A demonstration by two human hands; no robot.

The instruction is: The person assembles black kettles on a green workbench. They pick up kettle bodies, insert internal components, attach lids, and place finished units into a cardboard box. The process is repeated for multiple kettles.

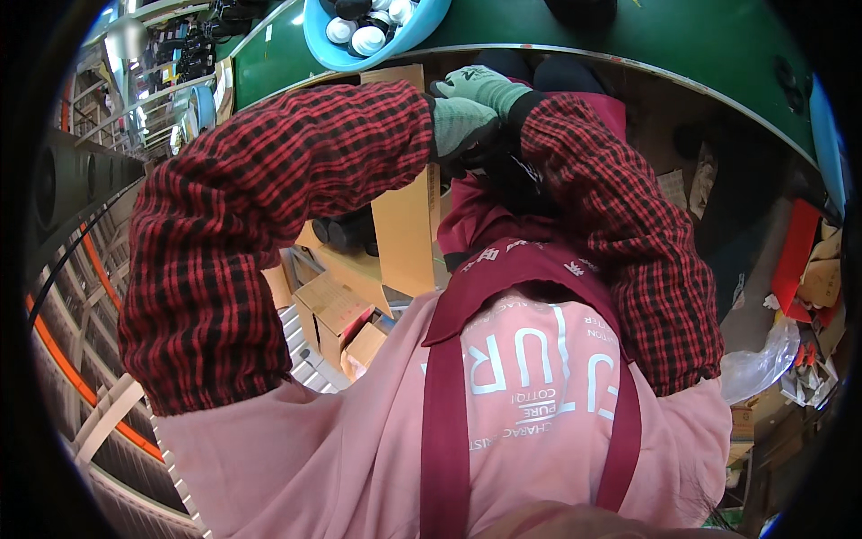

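Both my hands wear pale green knitted gloves and meet close together just below the front edge of the green table. My left hand (462,126) has its fingers bent down toward a dark black object (507,175) with small white marks, in front of my maroon apron. What that object is I cannot make out. Farther from me, my right hand (485,87) lies beside the left, its fingers curled at the left hand's far side. A small dark bit shows at its fingertips. Most of what the fingers hold is hidden by the gloves and the plaid sleeves.
A blue basin (377,56) of black and white round parts stands on the green table (485,25). Left of my lap is an open cardboard box (404,238) with black items, and smaller cartons (332,305). A red box (795,256) and clear plastic bag (763,359) lie right.
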